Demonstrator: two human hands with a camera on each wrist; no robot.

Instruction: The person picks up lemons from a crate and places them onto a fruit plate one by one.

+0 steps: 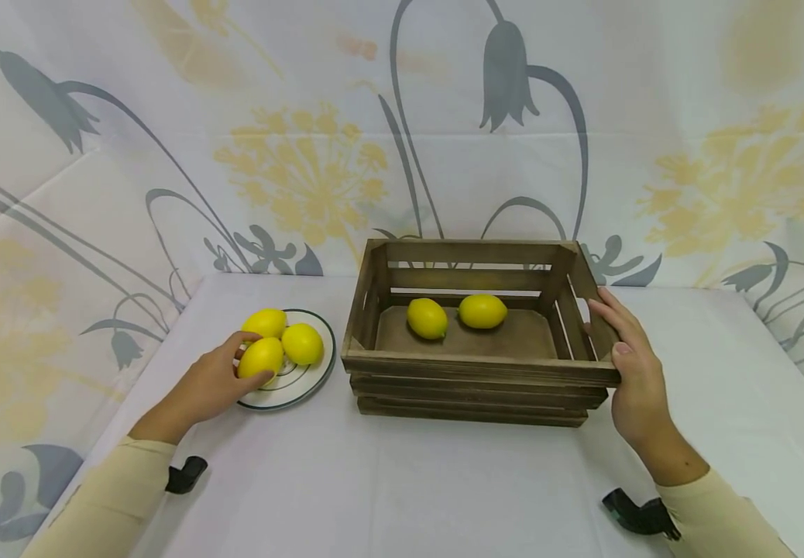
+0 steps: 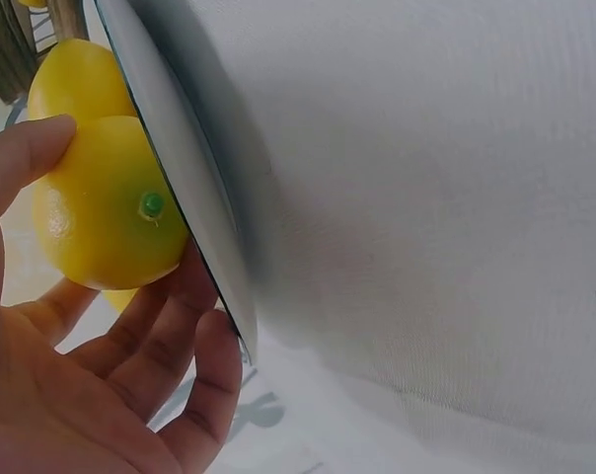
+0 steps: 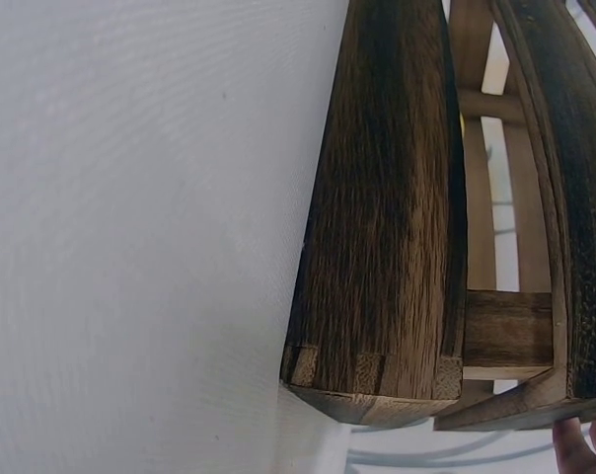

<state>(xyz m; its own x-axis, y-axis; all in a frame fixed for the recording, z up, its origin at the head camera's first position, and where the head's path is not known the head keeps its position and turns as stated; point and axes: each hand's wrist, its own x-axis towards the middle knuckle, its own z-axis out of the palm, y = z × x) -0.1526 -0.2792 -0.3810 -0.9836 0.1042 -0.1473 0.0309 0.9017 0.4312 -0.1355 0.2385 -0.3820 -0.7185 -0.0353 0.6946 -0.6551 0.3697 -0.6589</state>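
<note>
On a white plate (image 1: 314, 385) with a dark rim lie three yellow lemons. My left hand (image 1: 217, 380) holds the nearest lemon (image 1: 260, 358), thumb on one side and fingers on the other; the left wrist view shows the green stem tip of this lemon (image 2: 106, 212). Behind it are a second lemon (image 1: 266, 322) and a third lemon (image 1: 302, 344). At the right end of a brown wooden crate (image 1: 472, 368), my right hand (image 1: 635, 372) grips the slatted side, thumb near the top corner. Inside the crate sit a lemon (image 1: 427, 318) and another lemon (image 1: 482, 311).
A white cloth (image 1: 409, 488) covers the table. Behind it hangs a floral curtain (image 1: 437, 170), just past the crate's back. The plate stands close to the crate's left side. Black wrist-worn pieces show at the left sleeve (image 1: 105, 496) and the right sleeve (image 1: 719, 519).
</note>
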